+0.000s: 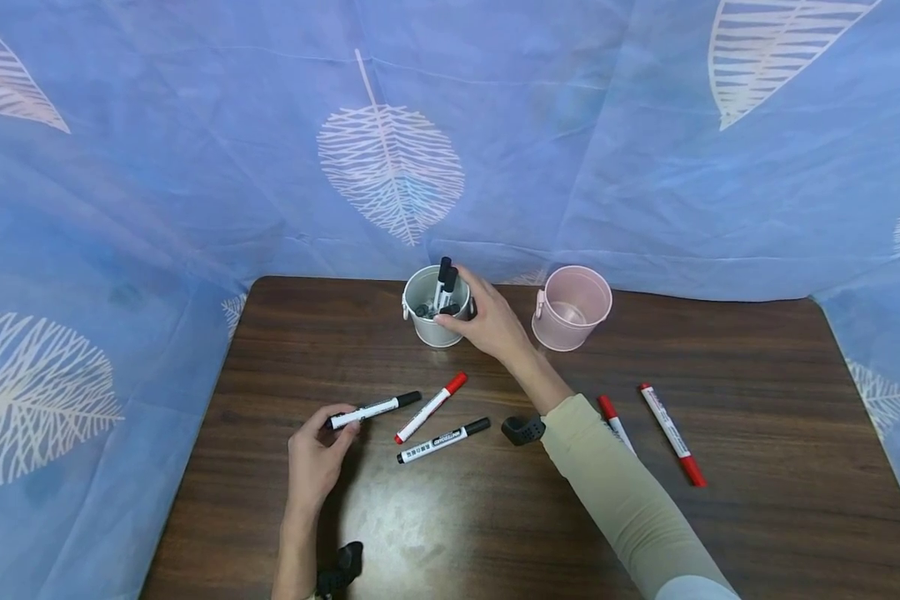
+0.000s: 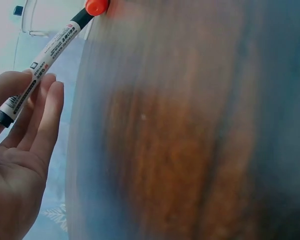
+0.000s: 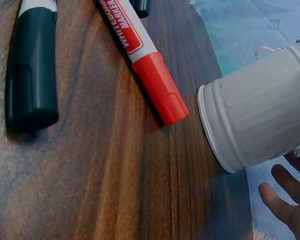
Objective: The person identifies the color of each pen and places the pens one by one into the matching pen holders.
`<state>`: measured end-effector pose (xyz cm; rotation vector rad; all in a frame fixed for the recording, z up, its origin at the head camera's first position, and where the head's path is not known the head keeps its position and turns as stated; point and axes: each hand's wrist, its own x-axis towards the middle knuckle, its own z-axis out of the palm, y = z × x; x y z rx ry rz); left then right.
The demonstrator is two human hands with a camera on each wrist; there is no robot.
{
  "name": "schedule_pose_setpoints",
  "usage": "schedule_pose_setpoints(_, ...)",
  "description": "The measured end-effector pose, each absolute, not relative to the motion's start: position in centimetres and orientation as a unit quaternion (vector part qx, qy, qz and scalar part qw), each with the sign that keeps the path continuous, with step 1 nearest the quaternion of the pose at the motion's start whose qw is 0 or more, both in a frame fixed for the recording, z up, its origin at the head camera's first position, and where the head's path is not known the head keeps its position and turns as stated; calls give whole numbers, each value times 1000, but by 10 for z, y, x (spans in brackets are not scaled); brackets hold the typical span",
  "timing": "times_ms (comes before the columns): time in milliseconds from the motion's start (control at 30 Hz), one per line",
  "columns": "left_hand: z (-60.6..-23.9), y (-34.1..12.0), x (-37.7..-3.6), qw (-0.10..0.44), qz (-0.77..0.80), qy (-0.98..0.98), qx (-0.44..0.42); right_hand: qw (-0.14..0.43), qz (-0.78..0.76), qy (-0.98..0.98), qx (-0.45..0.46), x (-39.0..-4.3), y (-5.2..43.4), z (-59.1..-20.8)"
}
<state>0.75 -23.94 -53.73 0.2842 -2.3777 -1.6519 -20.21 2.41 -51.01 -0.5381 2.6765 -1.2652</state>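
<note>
fingers of the left hand (image 1: 315,458) pinch the tail of a black-capped marker (image 1: 373,409) lying on the table (image 1: 757,517), long axis left-right, cap pointing right and slightly away. bare wood lies nearer, toward the front edge. farther back, the right hand (image 1: 491,321) curls around the white bucket (image 1: 427,321) of markers near the back edge.

Soft, even light is falling from above, glaring pale on the bench (image 1: 390,517) just beside the left hand (image 1: 315,458). Shadows are lying faint. The left wrist view is blurring heavily; the head view is bending at its edges.
</note>
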Motion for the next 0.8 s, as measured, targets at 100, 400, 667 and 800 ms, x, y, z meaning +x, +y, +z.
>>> schedule_pose_setpoints(100, -535, -240, 7, 113, -596, -789, 99, 62, -425, 885, -178, -202, 24, -510)
schedule_pose_setpoints(400, -510, -238, 2, 108, -628, -765, 92, 64, -427, 884, -179, -203, 23, -510)
schedule_pose_setpoints(667, -518, -244, -3, 112, -670, -728, 97, 69, -429, 881, -186, -203, 21, -512)
schedule_pose_setpoints(800, -520, -249, -5, 122, -681, -719, 66, 69, -433, 880, -182, -201, 22, -512)
